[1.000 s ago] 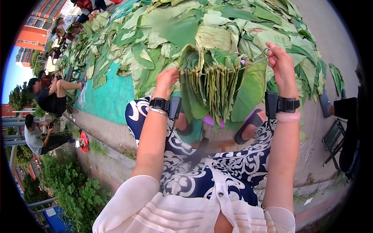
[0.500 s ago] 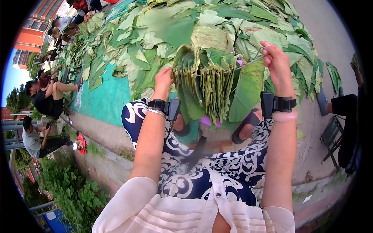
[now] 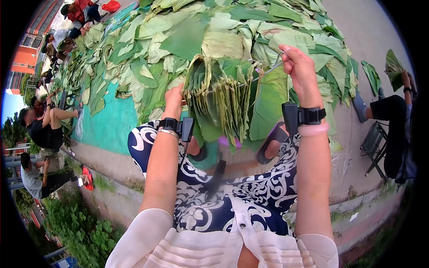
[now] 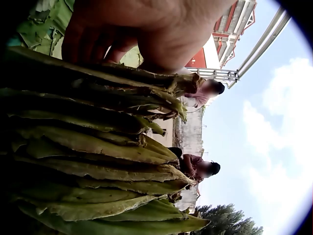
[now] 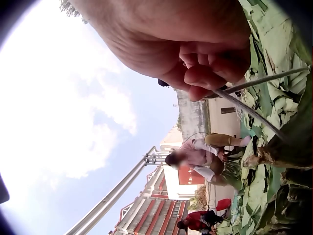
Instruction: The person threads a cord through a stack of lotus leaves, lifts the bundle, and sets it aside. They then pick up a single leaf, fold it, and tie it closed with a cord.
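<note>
Many large green leaves are strung side by side on a grey wire (image 3: 273, 68) and hang as a thick stack (image 3: 225, 102) between the knees. My right hand (image 3: 300, 73) pinches the wire beyond the right end of the stack. In the right wrist view, two strands of wire (image 5: 248, 111) run from the fingertips toward the leaves. My left hand (image 3: 174, 99) grips at the left end of the stack. Its bent fingers lie against the outermost leaf in the left wrist view, where the stack's cut edges (image 4: 112, 147) show; the fingertips are hidden behind that leaf.
A broad heap of loose leaves (image 3: 178, 49) covers a green ground sheet (image 3: 109, 120) in front. Something purple (image 3: 225, 141) shows under the stack. Several people sit at the left; at the right a person sits near a folding stool (image 3: 374, 145), with a leaf (image 3: 393, 69) raised.
The head view has swung, so hands and leaf stack appear further left and slightly lower. Both hands keep their hold. At the right, the other person's raised leaf has come into view.
</note>
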{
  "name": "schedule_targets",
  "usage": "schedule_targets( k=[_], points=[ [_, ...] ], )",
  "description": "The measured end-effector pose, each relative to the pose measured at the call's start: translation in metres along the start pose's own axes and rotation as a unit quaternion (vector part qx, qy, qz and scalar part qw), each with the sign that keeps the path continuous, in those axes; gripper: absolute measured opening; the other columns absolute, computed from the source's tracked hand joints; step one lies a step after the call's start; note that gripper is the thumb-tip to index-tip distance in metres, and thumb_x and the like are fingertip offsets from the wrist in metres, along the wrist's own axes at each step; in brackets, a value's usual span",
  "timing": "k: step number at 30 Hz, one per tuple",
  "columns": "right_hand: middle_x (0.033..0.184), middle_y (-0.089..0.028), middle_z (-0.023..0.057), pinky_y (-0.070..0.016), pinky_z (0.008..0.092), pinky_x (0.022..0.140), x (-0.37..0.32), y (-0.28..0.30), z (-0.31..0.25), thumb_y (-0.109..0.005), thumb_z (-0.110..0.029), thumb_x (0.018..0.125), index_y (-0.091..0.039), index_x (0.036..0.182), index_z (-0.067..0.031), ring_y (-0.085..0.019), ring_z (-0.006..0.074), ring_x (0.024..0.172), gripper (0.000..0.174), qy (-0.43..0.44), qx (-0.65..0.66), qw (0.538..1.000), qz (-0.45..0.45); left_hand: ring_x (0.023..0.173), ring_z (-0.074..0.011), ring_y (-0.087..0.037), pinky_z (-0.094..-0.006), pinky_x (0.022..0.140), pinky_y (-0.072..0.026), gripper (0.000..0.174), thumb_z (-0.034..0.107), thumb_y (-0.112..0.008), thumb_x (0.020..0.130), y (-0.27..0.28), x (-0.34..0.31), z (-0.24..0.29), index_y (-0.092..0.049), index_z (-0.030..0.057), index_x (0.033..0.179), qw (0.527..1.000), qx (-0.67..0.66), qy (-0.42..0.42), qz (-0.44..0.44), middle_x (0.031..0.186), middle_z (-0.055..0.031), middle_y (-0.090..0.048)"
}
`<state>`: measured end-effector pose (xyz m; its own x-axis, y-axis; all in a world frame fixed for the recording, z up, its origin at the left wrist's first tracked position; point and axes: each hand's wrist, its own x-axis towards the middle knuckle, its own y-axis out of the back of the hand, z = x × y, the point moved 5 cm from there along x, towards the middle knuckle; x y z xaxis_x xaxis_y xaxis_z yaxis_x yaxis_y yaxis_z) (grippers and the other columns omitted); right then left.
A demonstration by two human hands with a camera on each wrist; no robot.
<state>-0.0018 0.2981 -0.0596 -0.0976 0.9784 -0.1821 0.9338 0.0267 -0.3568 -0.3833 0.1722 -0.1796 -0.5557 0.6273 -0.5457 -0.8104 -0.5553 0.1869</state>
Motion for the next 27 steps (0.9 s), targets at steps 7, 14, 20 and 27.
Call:
schedule_targets(
  k=[7,14,20,27],
  points=[
    [0.071,-0.058,-0.0020,-0.0278,0.0180,0.048,0.000,-0.003,0.000,-0.064,-0.015,0.088,-0.068,0.100,0.0000,-0.039,0.0022,0.052,0.019,-0.007,-0.004,1.000,0.008,0.064,-0.0156,-0.059,-0.0308,0.056,-0.0474,0.016,0.015,-0.056,0.088,-0.005,-0.009,0.004,-0.063,0.0025,0.095,0.998,-0.022,-0.051,-0.012,0.080,-0.0054,-0.064],
    [0.071,-0.058,-0.0023,-0.0273,0.0182,0.048,-0.001,-0.004,-0.002,-0.064,-0.015,0.088,-0.068,0.100,0.0000,-0.038,0.0021,0.053,0.020,-0.003,-0.012,1.000,0.011,0.063,-0.0151,-0.058,-0.0293,0.057,-0.0481,0.011,0.005,-0.056,0.085,-0.001,-0.002,0.003,-0.062,-0.0004,0.093,0.997,-0.016,-0.076,0.019,0.079,-0.0062,-0.063],
    [0.070,-0.058,-0.0023,-0.0259,0.0190,0.048,-0.001,-0.005,0.000,-0.064,-0.014,0.087,-0.068,0.099,0.0005,-0.036,0.0024,0.052,0.019,-0.004,-0.013,1.000,0.010,0.071,-0.0133,-0.057,-0.0272,0.063,-0.0496,0.012,0.000,-0.060,0.085,0.020,-0.004,0.017,-0.058,0.0024,0.096,0.939,0.016,-0.280,0.198,0.083,-0.0039,-0.059],
    [0.071,-0.058,-0.0019,-0.0256,0.0194,0.047,0.001,-0.008,0.005,-0.063,-0.014,0.088,-0.067,0.099,0.0007,-0.036,0.0030,0.051,0.019,-0.007,-0.011,1.000,0.000,0.082,-0.0194,-0.058,-0.0353,0.074,-0.0538,0.019,0.000,-0.060,0.087,0.032,-0.018,0.050,-0.050,0.0026,0.103,0.929,-0.275,-0.236,0.073,0.097,-0.0090,-0.057]
  ],
)
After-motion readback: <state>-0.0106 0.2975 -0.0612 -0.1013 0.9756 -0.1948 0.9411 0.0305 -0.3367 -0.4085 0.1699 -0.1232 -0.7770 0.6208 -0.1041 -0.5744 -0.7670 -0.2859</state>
